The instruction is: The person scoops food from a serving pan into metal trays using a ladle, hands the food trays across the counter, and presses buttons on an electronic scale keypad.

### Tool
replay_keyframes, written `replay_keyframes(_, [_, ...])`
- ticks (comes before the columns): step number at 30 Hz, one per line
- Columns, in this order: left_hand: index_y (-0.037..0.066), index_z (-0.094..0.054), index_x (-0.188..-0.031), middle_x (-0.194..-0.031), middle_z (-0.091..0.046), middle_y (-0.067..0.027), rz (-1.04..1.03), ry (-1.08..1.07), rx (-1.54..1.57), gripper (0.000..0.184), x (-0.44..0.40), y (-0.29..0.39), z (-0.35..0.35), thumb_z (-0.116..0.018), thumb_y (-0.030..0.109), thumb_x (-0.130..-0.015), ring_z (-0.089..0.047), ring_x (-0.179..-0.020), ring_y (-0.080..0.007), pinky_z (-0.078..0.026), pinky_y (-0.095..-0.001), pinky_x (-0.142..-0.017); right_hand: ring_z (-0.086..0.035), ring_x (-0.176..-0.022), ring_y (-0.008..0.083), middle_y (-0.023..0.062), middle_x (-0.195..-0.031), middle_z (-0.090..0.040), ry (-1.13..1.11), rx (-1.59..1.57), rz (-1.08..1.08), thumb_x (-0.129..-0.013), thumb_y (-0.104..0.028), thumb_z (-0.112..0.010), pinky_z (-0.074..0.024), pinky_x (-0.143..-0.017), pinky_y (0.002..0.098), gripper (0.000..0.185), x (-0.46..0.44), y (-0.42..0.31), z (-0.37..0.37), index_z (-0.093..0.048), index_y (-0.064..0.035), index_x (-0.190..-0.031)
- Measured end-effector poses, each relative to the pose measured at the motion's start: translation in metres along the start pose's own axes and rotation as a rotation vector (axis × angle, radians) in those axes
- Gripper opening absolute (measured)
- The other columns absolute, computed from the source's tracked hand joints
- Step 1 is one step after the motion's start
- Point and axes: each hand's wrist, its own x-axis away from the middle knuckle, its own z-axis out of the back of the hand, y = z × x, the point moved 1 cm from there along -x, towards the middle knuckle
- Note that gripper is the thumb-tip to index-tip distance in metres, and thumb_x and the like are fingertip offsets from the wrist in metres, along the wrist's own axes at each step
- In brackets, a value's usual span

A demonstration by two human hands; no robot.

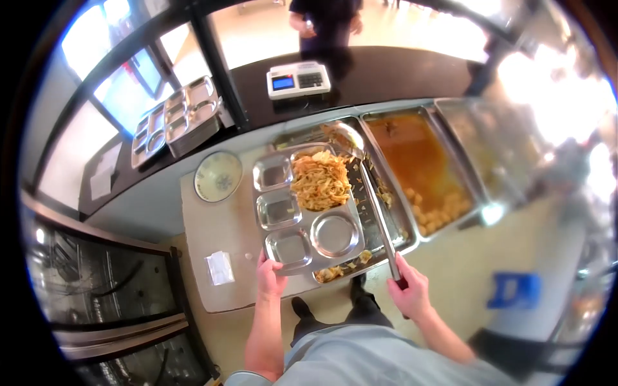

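Note:
My left hand [270, 276] grips the near left corner of a steel compartment tray [306, 219], thumb on the rim. A heap of shredded, sauced food [320, 180] fills the tray's far right compartment; its other compartments hold nothing. My right hand [410, 287] is wrapped around the dark handle of a long steel serving spoon [380, 222]. The spoon's bowl lies at the far end of a steel food pan [402, 238], beside the tray's far right corner. Bits of food are scattered in that pan, and the tray partly covers it.
Right of that pan is a pan of orange-brown broth [412, 148] with pale chunks, then another blurred pan [479, 135]. A patterned bowl [218, 176] and white packet [220, 267] lie at left. Stacked trays [192, 112] and a card terminal [298, 80] occupy the counter; a person [325, 26] stands beyond.

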Motion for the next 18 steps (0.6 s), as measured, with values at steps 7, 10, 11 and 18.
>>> replay_keyframes(7, [0.006,-0.055,-0.128,-0.118,-0.061,-0.0104,-0.118,0.201,0.053,0.068,-0.036,-0.081,-0.076,-0.04,-0.006,-0.063,-0.06,-0.112,-0.0297,-0.049,-0.0465,-0.101,-0.056,-0.063,0.0068,0.001,-0.083,-0.063,-0.36,-0.59,-0.555,-0.085,0.0,-0.07,-0.052,-0.057,0.0254,0.066,-0.116,0.163,0.081,-0.049,-0.0062,-0.147])
replay_keyframes(10, [0.007,-0.055,-0.13,-0.114,-0.061,-0.0092,-0.139,0.232,0.026,0.068,-0.036,-0.088,-0.098,-0.041,-0.006,-0.064,-0.061,-0.108,-0.028,-0.05,-0.046,-0.099,-0.056,-0.064,0.0066,0.0014,-0.084,-0.063,-0.434,-0.678,-0.55,-0.086,-0.001,-0.07,-0.0527,-0.056,0.0234,0.066,-0.129,0.182,0.094,-0.048,-0.0079,-0.148])
replay_keyframes(11, [0.008,-0.054,-0.133,-0.118,-0.061,-0.0097,-0.147,0.262,0.032,0.072,-0.038,-0.09,-0.089,-0.04,-0.006,-0.064,-0.06,-0.112,-0.029,-0.049,-0.0469,-0.1,-0.057,-0.064,0.0075,0.0034,-0.083,-0.062,-0.422,-0.637,-0.536,-0.085,-0.002,-0.071,-0.0526,-0.057,0.0263,0.067,-0.13,0.184,0.098,-0.049,-0.0097,-0.148])
replay_keyframes(18, [0.011,-0.054,-0.136,-0.124,-0.061,-0.0095,-0.136,0.322,0.006,0.075,-0.052,-0.095,-0.088,-0.04,-0.006,-0.064,-0.06,-0.116,-0.0303,-0.05,-0.0485,-0.1,-0.063,-0.062,0.0231,0.0123,-0.083,-0.066,-0.365,-0.202,-0.015,-0.081,-0.006,-0.072,-0.0543,-0.062,0.0354,0.064,-0.149,0.177,0.131,-0.054,-0.0118,-0.143])
